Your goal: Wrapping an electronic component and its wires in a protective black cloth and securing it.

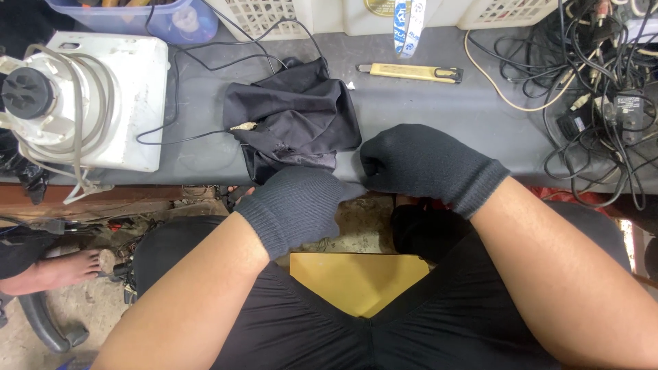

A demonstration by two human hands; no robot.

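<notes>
Gloved hands (356, 185) beside black cloth (295, 120)

Place: a cluttered repair workshop.
Bench: grey worktop (425, 103) carrying a yellow utility knife (410, 72).
Wiring: tangled black cables and adapters (603, 89).
Equipment: worn white machine housing (103, 96).
Floor: bare, dusty concrete (41, 322).

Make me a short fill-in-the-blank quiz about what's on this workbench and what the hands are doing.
1. Both hands, left hand and right hand, wear dark ___.
2. The crumpled black cloth lies on the grey ___.
3. The yellow utility knife lies ___ the cloth, toward the tangled cables.
4. The white machine stands at the bench's ___ end.

Missing words: gloves; bench; right of; left
</notes>
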